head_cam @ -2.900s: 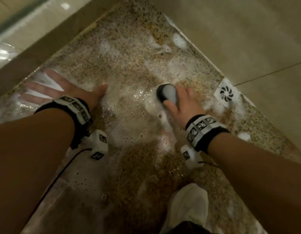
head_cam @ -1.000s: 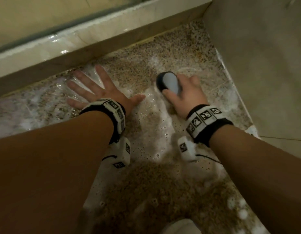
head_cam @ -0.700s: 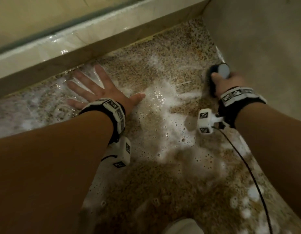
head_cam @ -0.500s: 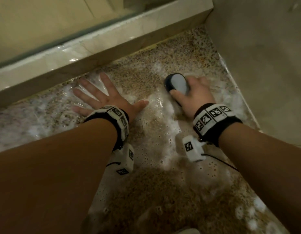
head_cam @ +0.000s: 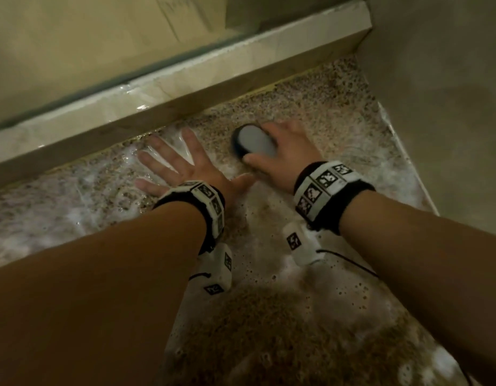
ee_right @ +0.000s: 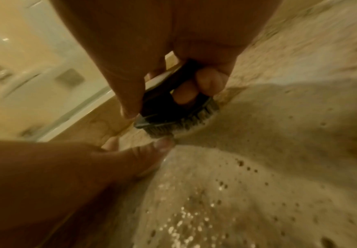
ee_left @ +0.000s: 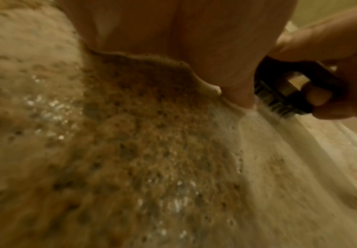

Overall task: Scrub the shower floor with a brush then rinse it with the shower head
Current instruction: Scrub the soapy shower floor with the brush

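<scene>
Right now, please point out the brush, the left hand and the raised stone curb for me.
brush (head_cam: 255,142): head view, on its grey top.
left hand (head_cam: 182,168): head view, on the back of the hand, flat on the floor.
raised stone curb (head_cam: 185,79): head view, on its top face.

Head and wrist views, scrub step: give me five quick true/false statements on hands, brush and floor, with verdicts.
1. The right hand grips the brush. True.
2. The left hand holds a shower head. False: it lies flat with fingers spread on the shower floor and holds nothing.
3. The brush's bristles are down on the floor. True; the right wrist view shows them in the foam.
4. The floor is dry. False: it is wet and covered in suds.
5. The brush is to the left of the left hand. False: it sits to the right of it, near the left thumb.
</scene>
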`<state>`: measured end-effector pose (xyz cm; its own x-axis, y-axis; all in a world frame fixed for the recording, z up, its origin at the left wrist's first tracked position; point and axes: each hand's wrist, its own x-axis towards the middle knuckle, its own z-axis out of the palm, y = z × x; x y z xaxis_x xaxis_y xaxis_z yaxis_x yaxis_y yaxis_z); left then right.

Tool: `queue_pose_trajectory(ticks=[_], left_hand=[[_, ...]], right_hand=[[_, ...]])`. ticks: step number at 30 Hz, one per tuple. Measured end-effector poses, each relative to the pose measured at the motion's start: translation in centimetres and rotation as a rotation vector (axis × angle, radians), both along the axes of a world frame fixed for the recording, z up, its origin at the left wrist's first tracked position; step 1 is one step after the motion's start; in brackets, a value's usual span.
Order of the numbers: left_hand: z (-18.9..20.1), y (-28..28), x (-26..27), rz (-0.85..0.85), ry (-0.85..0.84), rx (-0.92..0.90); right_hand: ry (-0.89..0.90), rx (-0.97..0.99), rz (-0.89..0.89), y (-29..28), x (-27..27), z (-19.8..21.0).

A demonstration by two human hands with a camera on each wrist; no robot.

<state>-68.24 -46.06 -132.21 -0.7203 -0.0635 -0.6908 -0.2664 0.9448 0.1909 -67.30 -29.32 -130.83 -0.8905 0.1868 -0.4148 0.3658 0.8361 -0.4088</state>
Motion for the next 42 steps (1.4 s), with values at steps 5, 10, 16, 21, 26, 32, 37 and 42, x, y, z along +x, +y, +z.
queue_pose_trajectory(ticks=[5, 10, 16, 21, 26, 32, 37, 42], left_hand=[[0.1, -0.1, -0.2, -0.001, -0.025, 0.012], [0.0, 0.1, -0.3, 0.011, -0.037, 0.007], [0.1, 0.2, -0.5, 0.017, -0.041, 0.004], [0.1, 0.2, -0.5, 0.020, -0.042, 0.003], [0.5, 0.3, -0.5, 0.021, -0.054, -0.002], [0.6, 0.5, -0.4, 0.025, -0.044, -0.007], [0.7, 0.3, -0.4, 0.017, -0.048, 0.005], [0.6, 0.3, -0.5, 0.017, -0.056, 0.011]], right_hand=[[0.083, 0.119, -0.316, 7.1, -1.8, 0.2], [0.112, -0.002, -0.685, 9.4, -1.2, 1.5], [0.053, -0.112, -0.187, 3.9, -2.7, 1.1], [0.157, -0.101, -0.690, 12.1, -4.8, 2.1], [0.043, -0.108, -0.968, 16.0, -0.4, 2.6], [0.003, -0.115, -1.203, 17.1, 6.9, 1.3], [-0.066, -0.142, -1.364, 17.7, 10.1, 1.3], [-0.051, -0.246, -1.301, 18.6, 6.9, 0.5]])
